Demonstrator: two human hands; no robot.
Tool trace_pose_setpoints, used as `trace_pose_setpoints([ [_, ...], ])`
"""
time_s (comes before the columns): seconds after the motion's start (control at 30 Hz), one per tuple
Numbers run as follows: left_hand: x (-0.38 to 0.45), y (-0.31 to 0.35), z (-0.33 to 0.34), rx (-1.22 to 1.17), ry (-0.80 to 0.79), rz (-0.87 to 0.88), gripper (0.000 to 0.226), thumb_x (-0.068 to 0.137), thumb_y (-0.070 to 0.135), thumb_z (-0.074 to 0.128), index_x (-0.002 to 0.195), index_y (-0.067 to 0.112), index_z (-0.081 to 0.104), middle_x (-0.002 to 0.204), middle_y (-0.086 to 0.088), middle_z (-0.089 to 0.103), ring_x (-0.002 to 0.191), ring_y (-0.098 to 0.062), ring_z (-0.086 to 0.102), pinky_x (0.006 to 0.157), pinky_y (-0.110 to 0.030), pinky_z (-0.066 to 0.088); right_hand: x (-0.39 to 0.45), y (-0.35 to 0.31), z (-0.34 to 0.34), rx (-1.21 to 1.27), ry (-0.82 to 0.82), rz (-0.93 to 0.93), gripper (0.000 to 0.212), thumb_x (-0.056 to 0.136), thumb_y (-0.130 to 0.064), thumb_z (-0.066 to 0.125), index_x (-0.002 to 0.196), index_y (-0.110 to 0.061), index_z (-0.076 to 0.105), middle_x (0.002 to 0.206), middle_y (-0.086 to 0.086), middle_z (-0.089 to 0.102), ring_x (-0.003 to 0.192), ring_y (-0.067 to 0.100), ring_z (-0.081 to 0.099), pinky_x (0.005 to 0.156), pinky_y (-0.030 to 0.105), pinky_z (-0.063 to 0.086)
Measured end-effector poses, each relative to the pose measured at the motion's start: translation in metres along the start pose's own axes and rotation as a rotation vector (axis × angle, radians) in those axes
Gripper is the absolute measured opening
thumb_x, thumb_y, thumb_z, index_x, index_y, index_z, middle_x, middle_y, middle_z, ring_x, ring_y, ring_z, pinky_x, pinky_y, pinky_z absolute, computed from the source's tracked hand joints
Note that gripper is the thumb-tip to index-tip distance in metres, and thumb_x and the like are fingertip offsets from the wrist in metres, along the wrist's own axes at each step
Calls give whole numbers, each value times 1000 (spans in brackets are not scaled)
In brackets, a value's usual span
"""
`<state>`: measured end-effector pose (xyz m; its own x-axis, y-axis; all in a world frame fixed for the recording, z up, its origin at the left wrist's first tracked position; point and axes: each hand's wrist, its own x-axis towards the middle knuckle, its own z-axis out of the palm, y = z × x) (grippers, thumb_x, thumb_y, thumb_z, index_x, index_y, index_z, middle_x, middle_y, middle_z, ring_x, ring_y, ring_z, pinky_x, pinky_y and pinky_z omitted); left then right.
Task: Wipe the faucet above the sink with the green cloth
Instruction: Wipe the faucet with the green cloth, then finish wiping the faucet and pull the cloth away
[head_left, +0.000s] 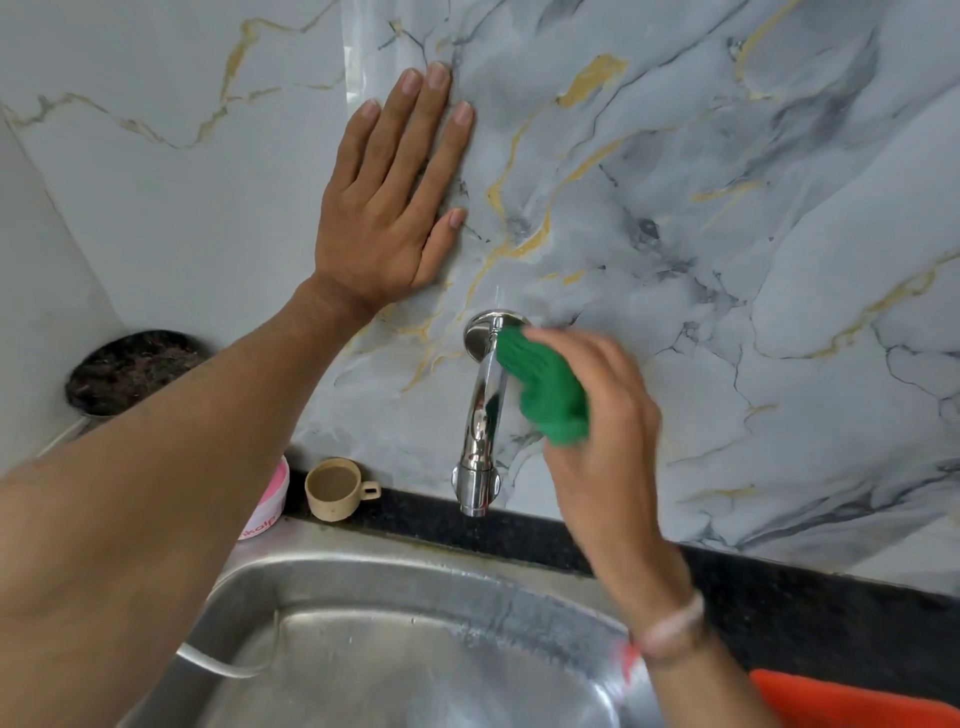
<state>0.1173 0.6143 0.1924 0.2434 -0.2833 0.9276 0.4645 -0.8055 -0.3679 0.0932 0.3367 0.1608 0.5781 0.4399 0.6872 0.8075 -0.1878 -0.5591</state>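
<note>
A chrome faucet (482, 415) juts from the marble wall above a steel sink (395, 587), its spout pointing down. My right hand (608, 447) grips a bunched green cloth (548, 389) and presses it against the right side of the faucet's upper pipe, close to the round wall flange. My left hand (387, 202) lies flat on the wall above and left of the faucet, fingers spread, holding nothing. The right side of the faucet near the flange is hidden by the cloth.
A small beige cup (335, 488) stands on the black counter ledge left of the faucet, beside a pink tub (270, 499). A dark round pan (130, 371) sits at the far left corner. Something orange (852, 701) lies at the bottom right.
</note>
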Motion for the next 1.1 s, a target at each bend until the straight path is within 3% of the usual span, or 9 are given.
trace_pose_setpoints([
  [0.1,1,1,-1,11,5,7,68,106,41,23,162,5,37,162,-24,45,154,-37,38,128,-49,33,55,-10,17,-464,-412,-215,57,80,2,76,131,-23,69,128,-3,68,120,23,54,99,38,47],
  [0.23,-2,0,0,15,11,23,68,105,41,25,162,6,36,163,-23,44,154,-36,38,129,-48,32,63,-12,32,-724,-515,-295,49,84,-2,71,125,-29,70,122,-7,67,119,26,49,90,42,44],
  [0.43,2,0,-10,-15,-45,8,66,105,38,29,162,5,36,164,-23,43,155,-37,37,131,-47,29,52,-13,23,-486,-368,72,41,85,15,61,114,-11,74,105,12,70,97,35,63,66,37,45],
  [0.6,20,16,-61,-74,-248,-75,58,107,27,44,159,2,42,165,-23,41,155,-38,39,125,-52,42,28,16,-22,6,-449,598,26,90,-4,75,115,-9,72,104,7,75,102,27,71,83,32,57],
  [0.73,26,49,-143,-479,-513,-488,38,110,27,45,132,2,64,139,-19,62,122,-35,61,101,-50,53,-41,22,-54,783,-329,1054,29,73,1,85,96,-16,80,99,10,84,89,22,82,62,32,66],
  [0.87,14,119,-256,-953,-717,-997,33,102,49,60,99,18,69,85,5,71,76,5,67,71,-12,55,-100,27,-94,1091,-306,1085,30,66,-7,85,94,-17,86,105,11,84,94,25,81,70,39,67],
  [0.97,2,179,-311,-1323,-1126,-1311,53,87,50,74,121,9,72,105,-6,79,96,-13,77,89,-27,65,-134,33,-133,1139,-255,1067,45,72,-10,84,115,0,76,115,22,79,104,34,78,76,41,66],
  [1.03,-4,220,-333,-1462,-1236,-1511,33,91,27,80,116,6,75,112,-17,79,102,-33,77,89,-43,63,-156,40,-162,1010,-219,1026,47,73,-15,84,116,3,74,115,24,79,105,35,77,82,43,66],
  [1.1,-9,264,-350,-1433,-1254,-1579,15,92,15,80,103,7,75,106,-21,78,93,-36,76,78,-42,61,-179,51,-195,720,-223,936,36,81,-16,82,113,-1,76,114,21,79,106,34,77,93,47,62],
])
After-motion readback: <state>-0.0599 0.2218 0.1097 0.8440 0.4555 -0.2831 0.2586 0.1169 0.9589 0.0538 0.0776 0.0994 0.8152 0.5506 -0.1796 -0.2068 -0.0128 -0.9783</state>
